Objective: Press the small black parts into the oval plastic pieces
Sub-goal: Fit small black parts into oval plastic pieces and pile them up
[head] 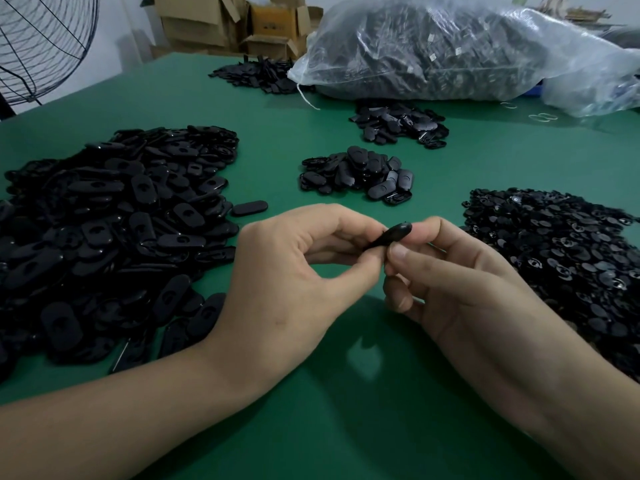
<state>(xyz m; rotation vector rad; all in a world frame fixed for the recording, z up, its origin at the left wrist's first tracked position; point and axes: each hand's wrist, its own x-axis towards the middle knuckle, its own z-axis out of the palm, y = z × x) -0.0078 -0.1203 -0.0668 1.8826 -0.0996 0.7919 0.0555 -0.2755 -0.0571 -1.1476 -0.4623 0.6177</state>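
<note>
Here the left hand (298, 271) and right hand (460, 282) both pinch one oval plastic piece (393, 236) above the green table (346, 393), fingers curled; perhaps a small part sits under the fingertips.

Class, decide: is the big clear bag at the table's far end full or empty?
Full: the bag bulges with dark parts visible through its film.

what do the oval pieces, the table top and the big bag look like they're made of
Oval pieces: seemingly moulded black plastic, semi-matte, with soft highlights on rounded edges. Table top: green mat, perhaps rubber or vinyl; matte, smooth. Big bag: thin clear plastic film, creased and glossy.
</note>
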